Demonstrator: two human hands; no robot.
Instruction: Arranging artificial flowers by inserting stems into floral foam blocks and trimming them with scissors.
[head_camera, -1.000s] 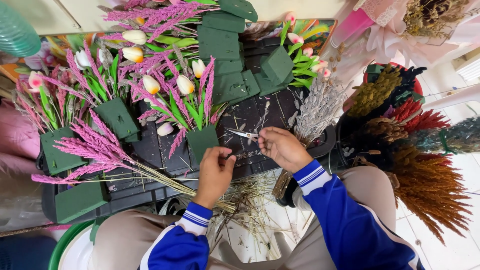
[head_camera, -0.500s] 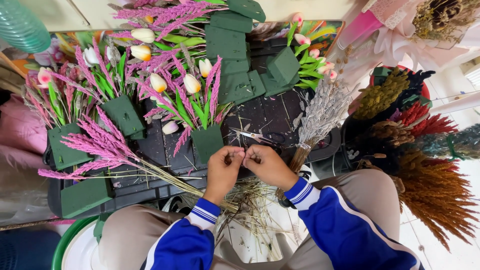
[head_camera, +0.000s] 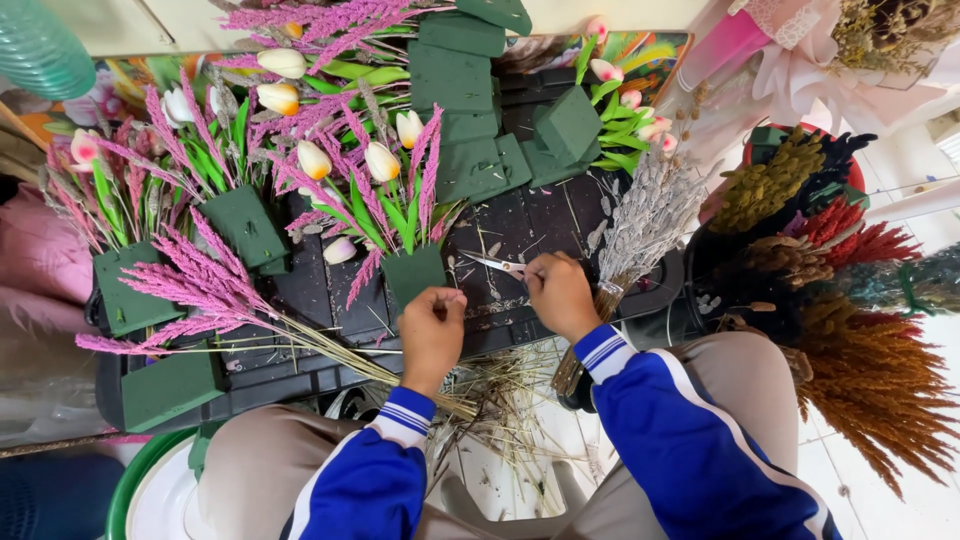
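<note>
My right hand (head_camera: 562, 297) grips small silver scissors (head_camera: 497, 265), blades pointing left over the black tray (head_camera: 520, 225). My left hand (head_camera: 432, 330) is curled into a fist just below a green foam block (head_camera: 415, 275) stuck with cream tulips and pink plumes. Whether the fist holds a thin stem I cannot tell. A loose bundle of pink plumes (head_camera: 195, 290) lies across the tray, and its dry stems run under my left wrist. Right of my right hand lies a grey-lilac dried bundle (head_camera: 645, 225). Both my sleeves are blue with white stripes.
Bare green foam blocks (head_camera: 465, 100) are piled at the tray's far side, and more planted blocks (head_camera: 240, 225) stand at the left. Dried bunches in green, red and orange (head_camera: 860, 330) fill the right. Cut stems litter the floor between my knees. A green bucket (head_camera: 125, 490) sits bottom left.
My hands came together over the tray half a second ago and have parted again. The right hand moved up and right with the scissors.
</note>
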